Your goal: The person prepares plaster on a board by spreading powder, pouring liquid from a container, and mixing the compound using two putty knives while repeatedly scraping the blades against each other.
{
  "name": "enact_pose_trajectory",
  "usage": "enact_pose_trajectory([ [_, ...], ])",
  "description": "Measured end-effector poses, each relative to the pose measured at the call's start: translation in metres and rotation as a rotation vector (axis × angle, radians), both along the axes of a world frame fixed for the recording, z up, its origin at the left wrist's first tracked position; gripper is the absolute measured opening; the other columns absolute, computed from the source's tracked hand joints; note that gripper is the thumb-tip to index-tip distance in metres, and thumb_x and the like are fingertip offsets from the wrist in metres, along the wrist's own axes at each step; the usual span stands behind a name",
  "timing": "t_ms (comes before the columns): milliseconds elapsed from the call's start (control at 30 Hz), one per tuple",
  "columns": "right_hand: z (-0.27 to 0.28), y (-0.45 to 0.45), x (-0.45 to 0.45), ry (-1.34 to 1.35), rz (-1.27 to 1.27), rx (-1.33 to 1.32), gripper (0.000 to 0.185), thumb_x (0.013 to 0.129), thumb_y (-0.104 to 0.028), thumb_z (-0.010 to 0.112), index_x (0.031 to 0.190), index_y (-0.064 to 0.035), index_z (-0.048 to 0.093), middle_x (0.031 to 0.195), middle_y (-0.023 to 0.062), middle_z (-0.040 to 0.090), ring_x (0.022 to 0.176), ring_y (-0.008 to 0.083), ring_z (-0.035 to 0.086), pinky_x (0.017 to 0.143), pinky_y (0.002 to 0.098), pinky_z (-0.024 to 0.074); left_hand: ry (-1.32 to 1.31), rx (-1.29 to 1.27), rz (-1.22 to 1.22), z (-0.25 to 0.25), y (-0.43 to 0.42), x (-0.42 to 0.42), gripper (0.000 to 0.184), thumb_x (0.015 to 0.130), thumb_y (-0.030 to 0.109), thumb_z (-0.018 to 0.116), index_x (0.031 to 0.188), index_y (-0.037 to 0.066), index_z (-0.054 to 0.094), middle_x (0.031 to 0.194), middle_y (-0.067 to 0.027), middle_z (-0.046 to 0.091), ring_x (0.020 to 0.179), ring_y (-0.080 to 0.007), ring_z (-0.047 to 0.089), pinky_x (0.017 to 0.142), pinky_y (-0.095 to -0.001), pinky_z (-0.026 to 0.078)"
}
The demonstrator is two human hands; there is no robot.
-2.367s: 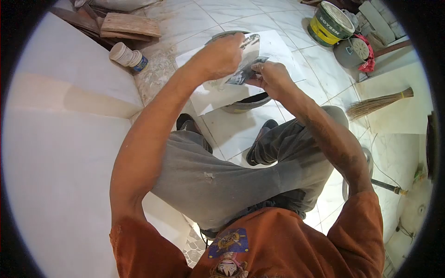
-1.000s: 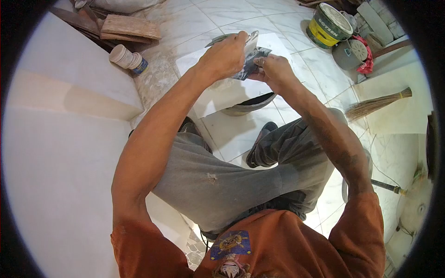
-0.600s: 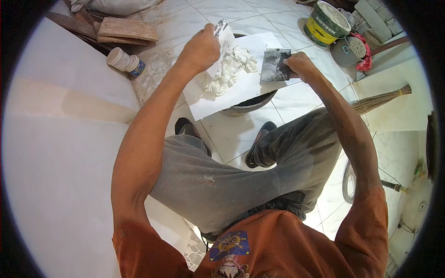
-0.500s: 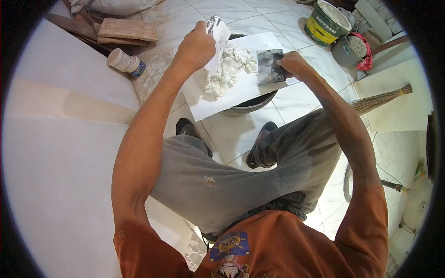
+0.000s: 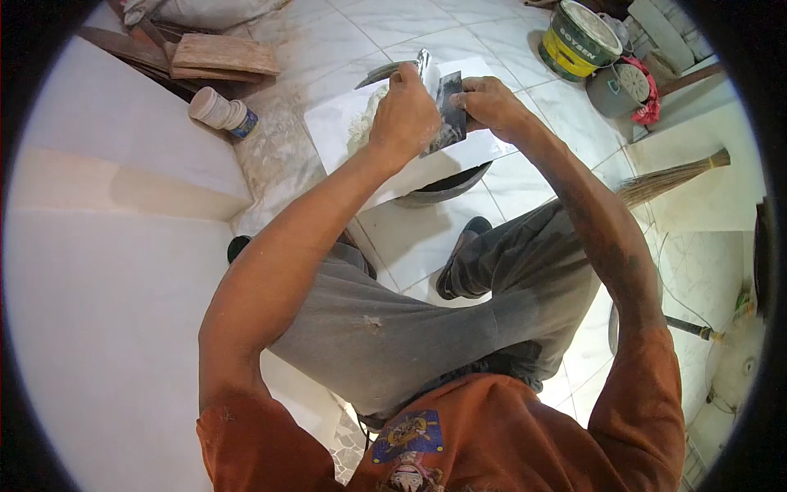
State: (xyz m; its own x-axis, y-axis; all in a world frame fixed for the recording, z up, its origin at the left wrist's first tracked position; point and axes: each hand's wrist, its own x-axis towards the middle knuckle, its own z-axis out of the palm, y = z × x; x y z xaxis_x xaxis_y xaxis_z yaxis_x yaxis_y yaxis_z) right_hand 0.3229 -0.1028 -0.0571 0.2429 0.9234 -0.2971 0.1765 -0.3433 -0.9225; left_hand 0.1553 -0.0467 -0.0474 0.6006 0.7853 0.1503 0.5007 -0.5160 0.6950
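My left hand [image 5: 405,119] is closed on a flat putty scraper [image 5: 425,67], seen nearly edge-on with much of it hidden by the fingers. Close beside it, my right hand [image 5: 489,107] pinches a dark rectangular putty blade [image 5: 450,115] smeared with white. The two tools face each other over a white board [image 5: 326,123]; whether they touch, I cannot tell. A heap of white putty [image 5: 361,131] lies on the board, mostly behind my left hand. Under the board is a dark round basin [image 5: 447,189].
Wood pieces [image 5: 225,56] and stacked small tubs [image 5: 221,111] are at the left. A paint bucket [image 5: 578,41], a grey pail [image 5: 616,90] and a broom [image 5: 676,176] stand or lie at the right. A white wall surface [image 5: 106,312] runs along my left.
Both hands have moved inward, bringing the two tools together. My left hand went right, off the putty heap, and its scraper turned edge-on. My left foot shifted outward.
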Motion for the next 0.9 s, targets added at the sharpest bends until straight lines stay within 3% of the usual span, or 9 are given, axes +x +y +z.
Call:
enact_pose_trajectory([
  [100,0.015,-0.010,-0.008,-0.008,0.018,0.021,0.030,0.089,-0.009,0.057,0.114,0.0070,0.062,0.100,0.0156,0.068,0.087,0.0228,0.069,0.079,0.0362,0.0598,0.021,0.125,0.087,-0.011,0.010,-0.005,0.032,0.090,0.012,0.048,0.110,-0.011,0.039,0.103,-0.0396,0.056,0.096,-0.0539,0.059,0.087,-0.0564,0.046],
  [200,0.043,-0.016,-0.003,-0.062,0.018,-0.003,0.029,0.084,-0.010,0.063,0.109,0.0057,0.066,0.097,0.0149,0.069,0.086,0.0247,0.069,0.078,0.0378,0.0603,0.045,0.113,0.119,-0.014,0.026,-0.017,0.033,0.091,0.014,0.047,0.111,-0.011,0.040,0.101,-0.0393,0.058,0.096,-0.0539,0.059,0.087,-0.0559,0.046],
  [300,0.027,0.001,0.051,-0.230,-0.026,-0.012,0.025,0.086,-0.016,0.064,0.101,0.0044,0.067,0.088,0.0116,0.069,0.091,0.0220,0.068,0.075,0.0388,0.0605,0.072,-0.028,0.140,0.002,0.037,-0.026,0.043,0.085,0.008,0.049,0.119,-0.014,0.038,0.118,-0.0396,0.051,0.107,-0.0522,0.056,0.093,-0.0516,0.046],
  [400,-0.003,0.034,0.123,-0.293,0.066,-0.190,0.020,0.080,-0.011,0.070,0.095,0.0020,0.067,0.093,0.0113,0.068,0.092,0.0225,0.068,0.076,0.0376,0.0604,0.024,-0.048,0.219,0.021,0.040,-0.039,0.040,0.087,0.010,0.048,0.118,-0.014,0.040,0.104,-0.0381,0.059,0.101,-0.0509,0.059,0.091,-0.0516,0.046],
  [467,-0.065,0.072,0.191,-0.730,0.420,-0.009,0.022,0.072,-0.007,0.074,0.091,-0.0005,0.066,0.096,0.0104,0.068,0.091,0.0249,0.068,0.078,0.0359,0.0598,-0.049,0.063,0.247,0.017,0.053,-0.050,0.040,0.089,0.013,0.048,0.116,-0.015,0.041,0.095,-0.0372,0.062,0.093,-0.0503,0.062,0.087,-0.0500,0.047],
  [600,-0.055,0.102,0.149,-1.763,0.936,0.139,0.034,0.056,0.002,0.080,0.087,-0.0063,0.067,0.097,0.0082,0.070,0.088,0.0294,0.068,0.078,0.0337,0.0576,-0.169,0.010,0.252,0.022,0.068,-0.069,0.037,0.091,0.017,0.049,0.110,-0.014,0.046,0.097,-0.0368,0.062,0.096,-0.0492,0.062,0.087,-0.0491,0.047],
  [700,-0.065,0.120,0.115,-1.231,0.869,0.405,0.024,0.069,-0.006,0.076,0.091,-0.0065,0.069,0.086,0.0099,0.070,0.085,0.0278,0.067,0.075,0.0358,0.0554,-0.168,0.071,0.246,0.015,0.080,-0.076,0.036,0.091,0.017,0.049,0.109,-0.014,0.047,0.099,-0.0374,0.061,0.098,-0.0486,0.061,0.088,-0.0487,0.046],
  [800,-0.029,0.122,0.071,-0.590,0.463,-0.135,0.022,0.090,-0.014,0.059,0.106,0.0005,0.064,0.085,0.0128,0.066,0.077,0.0224,0.062,0.074,0.0350,0.0521,-0.155,0.036,0.232,0.006,0.090,-0.079,0.036,0.091,0.018,0.049,0.109,-0.014,0.047,0.101,-0.0383,0.060,0.099,-0.0485,0.061,0.089,-0.0480,0.045],
  [900,0.011,0.094,0.042,-0.763,0.477,0.129,0.022,0.091,-0.014,0.058,0.107,-0.0011,0.065,0.085,0.0128,0.066,0.076,0.0218,0.060,0.075,0.0367,0.0495,-0.145,0.065,0.244,0.017,0.084,-0.080,0.037,0.091,0.018,0.049,0.109,-0.014,0.048,0.102,-0.0385,0.060,0.100,-0.0490,0.061,0.090,-0.0475,0.045],
])
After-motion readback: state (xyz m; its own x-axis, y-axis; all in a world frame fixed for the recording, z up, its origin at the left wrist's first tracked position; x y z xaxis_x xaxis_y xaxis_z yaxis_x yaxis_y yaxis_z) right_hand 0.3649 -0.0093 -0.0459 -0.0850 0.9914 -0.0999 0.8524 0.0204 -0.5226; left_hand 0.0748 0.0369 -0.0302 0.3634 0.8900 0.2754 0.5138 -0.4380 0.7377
